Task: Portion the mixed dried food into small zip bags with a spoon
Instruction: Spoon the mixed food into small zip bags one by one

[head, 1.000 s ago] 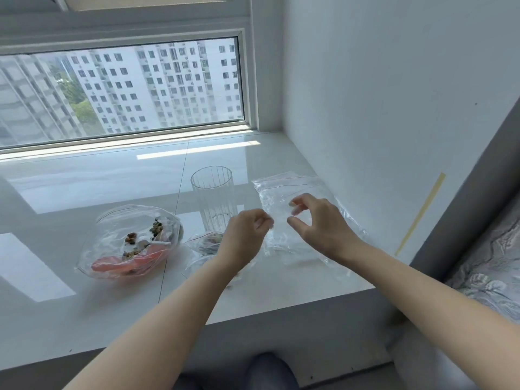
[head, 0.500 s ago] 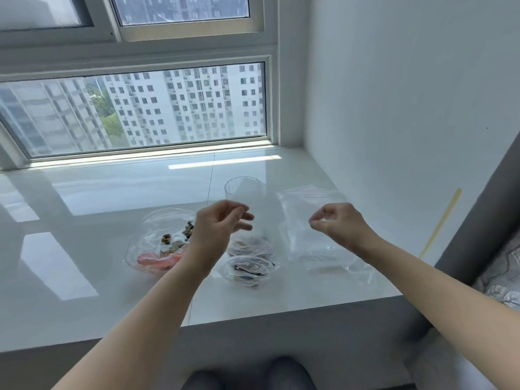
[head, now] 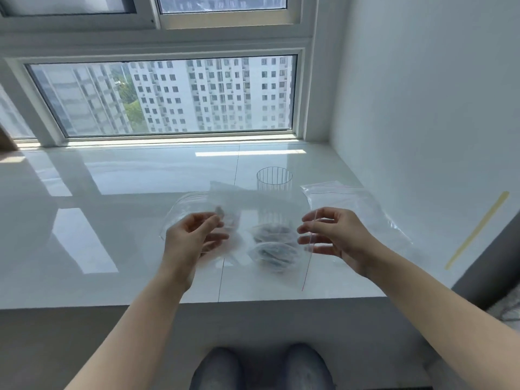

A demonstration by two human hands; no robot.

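Head view shows both hands, left hand [head: 194, 237] and right hand [head: 334, 235], pinching an empty clear small zip bag [head: 264, 220] stretched between them at frame centre above the glossy white counter [head: 112, 220], two filled bags [head: 274, 249] lying behind, so portioning seems partly done.

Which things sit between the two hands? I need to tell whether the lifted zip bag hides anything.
The head view shows the clear zip bag stretched between left hand and right hand; through it, two filled small bags and the ribbed glass are seen.
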